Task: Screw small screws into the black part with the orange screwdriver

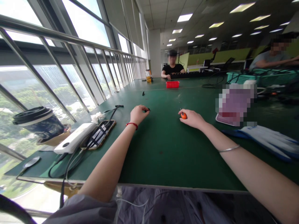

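Observation:
My left hand (138,114) rests on the green table (163,146), fingers curled round a small black part (147,109) that pokes out at the fingertips. My right hand (192,119) lies further right, fingers closed on a small tool with an orange handle (183,115) and a thin dark tip pointing up. The two hands are about a hand's width apart on the bare mat. A red cord circles my left wrist and a thin silver bangle my right forearm.
A phone (99,137), a white power bank (74,138) with black cables and a lidded coffee cup (38,123) sit at the left. White and blue gloves (268,138) lie at right. A red tray (172,84) stands far back, near a seated person (172,69).

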The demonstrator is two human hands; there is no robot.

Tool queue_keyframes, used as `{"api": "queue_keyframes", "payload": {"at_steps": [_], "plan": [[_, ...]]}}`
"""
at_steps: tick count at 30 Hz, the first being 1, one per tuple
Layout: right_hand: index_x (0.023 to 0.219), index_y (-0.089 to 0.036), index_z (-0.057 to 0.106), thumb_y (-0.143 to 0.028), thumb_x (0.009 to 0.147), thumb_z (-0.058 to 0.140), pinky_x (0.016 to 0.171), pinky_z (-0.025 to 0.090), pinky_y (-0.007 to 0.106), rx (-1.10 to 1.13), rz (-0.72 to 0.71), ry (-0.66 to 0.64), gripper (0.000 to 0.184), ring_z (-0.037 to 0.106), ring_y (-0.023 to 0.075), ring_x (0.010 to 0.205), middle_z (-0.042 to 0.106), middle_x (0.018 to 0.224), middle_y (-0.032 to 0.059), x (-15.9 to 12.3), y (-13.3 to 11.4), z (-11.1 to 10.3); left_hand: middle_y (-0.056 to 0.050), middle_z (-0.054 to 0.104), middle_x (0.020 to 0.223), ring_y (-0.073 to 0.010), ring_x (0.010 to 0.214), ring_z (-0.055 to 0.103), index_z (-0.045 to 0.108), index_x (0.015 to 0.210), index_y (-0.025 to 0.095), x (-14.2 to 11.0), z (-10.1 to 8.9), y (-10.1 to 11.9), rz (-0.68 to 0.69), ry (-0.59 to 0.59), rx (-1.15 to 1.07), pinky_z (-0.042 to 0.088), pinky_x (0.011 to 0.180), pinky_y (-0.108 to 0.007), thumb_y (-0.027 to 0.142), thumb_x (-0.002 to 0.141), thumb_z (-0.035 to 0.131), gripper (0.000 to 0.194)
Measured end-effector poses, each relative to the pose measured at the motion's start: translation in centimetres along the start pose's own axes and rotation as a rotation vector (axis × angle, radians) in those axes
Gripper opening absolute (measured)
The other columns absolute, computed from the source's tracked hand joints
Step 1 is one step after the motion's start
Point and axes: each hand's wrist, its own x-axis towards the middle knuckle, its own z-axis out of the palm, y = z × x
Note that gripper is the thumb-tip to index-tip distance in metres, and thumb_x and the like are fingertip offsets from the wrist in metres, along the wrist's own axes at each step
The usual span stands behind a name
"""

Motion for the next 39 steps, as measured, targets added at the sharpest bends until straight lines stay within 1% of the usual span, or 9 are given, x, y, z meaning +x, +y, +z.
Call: {"api": "queue_keyframes", "payload": {"at_steps": [3, 4, 6, 10, 16, 19, 23, 31, 39], "plan": [[0.114, -0.024, 0.057, -0.030, 0.080, 0.050, 0.079, 0.051, 0.039, -0.005, -0.011, -0.016, 0.036, 0.060, 0.0256, 0.103, 0.060, 0.122, 0.0069, 0.1, 0.1, 0.1, -0.007, 0.071, 0.100, -0.0256, 0.096, 0.063, 0.073, 0.091, 0.021, 0.3, -0.9, -3.0, -0.282, 0.089, 0.092, 0.049, 0.078, -0.031, 0.036, 0.076, 0.056, 0.028], [0.115, -0.023, 0.057, -0.030, 0.080, 0.049, 0.079, 0.051, 0.040, -0.007, -0.017, -0.019, 0.036, 0.060, 0.0257, 0.103, 0.060, 0.122, 0.0070, 0.1, 0.1, 0.1, -0.007, 0.071, 0.100, -0.0261, 0.097, 0.063, 0.073, 0.093, 0.021, 0.3, -1.1, -3.8, -0.349, 0.099, 0.114, 0.049, 0.078, -0.032, 0.036, 0.076, 0.056, 0.029], [0.115, -0.024, 0.057, -0.030, 0.080, 0.049, 0.080, 0.051, 0.041, -0.008, -0.027, -0.021, 0.036, 0.060, 0.0258, 0.103, 0.060, 0.122, 0.0070, 0.2, 0.2, 0.2, -0.009, 0.071, 0.101, -0.0273, 0.099, 0.063, 0.073, 0.095, 0.021, 0.1, -1.4, -5.1, -0.436, 0.104, 0.160, 0.049, 0.081, -0.034, 0.034, 0.075, 0.057, 0.029], [0.115, -0.023, 0.056, -0.031, 0.081, 0.049, 0.079, 0.051, 0.040, -0.010, -0.029, -0.019, 0.035, 0.060, 0.0254, 0.103, 0.059, 0.124, 0.0072, 0.2, 0.3, 0.2, -0.012, 0.071, 0.102, -0.0303, 0.105, 0.061, 0.075, 0.093, 0.019, -0.1, -1.8, -6.1, -0.529, 0.085, 0.216, 0.046, 0.091, -0.039, 0.033, 0.072, 0.060, 0.029], [0.114, -0.023, 0.057, -0.031, 0.081, 0.049, 0.077, 0.052, 0.039, -0.011, -0.039, -0.020, 0.035, 0.061, 0.0247, 0.101, 0.061, 0.121, 0.0074, 0.2, 0.4, 0.3, -0.009, 0.071, 0.106, -0.0281, 0.105, 0.062, 0.074, 0.098, 0.021, -0.2, -2.8, -6.6, -0.637, 0.165, -0.002, 0.049, 0.086, -0.035, 0.034, 0.075, 0.059, 0.030], [0.113, -0.023, 0.058, -0.031, 0.080, 0.050, 0.076, 0.052, 0.039, -0.017, -0.045, -0.010, 0.035, 0.061, 0.0249, 0.100, 0.061, 0.120, 0.0068, 0.2, 0.4, 0.3, -0.009, 0.071, 0.106, -0.0275, 0.104, 0.062, 0.074, 0.097, 0.020, -0.4, -2.9, -7.2, -0.667, 0.157, -0.035, 0.049, 0.086, -0.034, 0.032, 0.075, 0.061, 0.029], [0.113, -0.023, 0.058, -0.032, 0.080, 0.050, 0.076, 0.052, 0.038, -0.022, -0.045, -0.019, 0.035, 0.061, 0.0242, 0.099, 0.061, 0.119, 0.0064, 0.2, 0.3, 0.3, -0.009, 0.072, 0.105, -0.0277, 0.104, 0.063, 0.075, 0.097, 0.021, -0.4, -2.5, -7.7, -0.672, 0.169, -0.023, 0.049, 0.085, -0.034, 0.032, 0.074, 0.062, 0.028], [0.110, -0.025, 0.059, -0.032, 0.079, 0.050, 0.074, 0.050, 0.037, -0.049, -0.051, 0.003, 0.033, 0.060, 0.0242, 0.098, 0.062, 0.117, 0.0042, 0.2, 0.3, 0.4, -0.009, 0.071, 0.106, -0.0277, 0.105, 0.062, 0.074, 0.098, 0.021, -0.4, -2.2, -7.4, -0.657, 0.144, 0.028, 0.048, 0.087, -0.035, 0.037, 0.074, 0.061, 0.031], [0.111, -0.025, 0.059, -0.032, 0.079, 0.050, 0.073, 0.050, 0.035, -0.047, -0.050, -0.010, 0.034, 0.061, 0.0231, 0.096, 0.062, 0.116, 0.0048, 0.3, 0.3, 0.3, -0.009, 0.071, 0.105, -0.0282, 0.104, 0.062, 0.074, 0.097, 0.023, -0.1, -1.7, -7.9, -0.653, 0.120, 0.090, 0.047, 0.088, -0.037, 0.041, 0.074, 0.061, 0.033]]}}
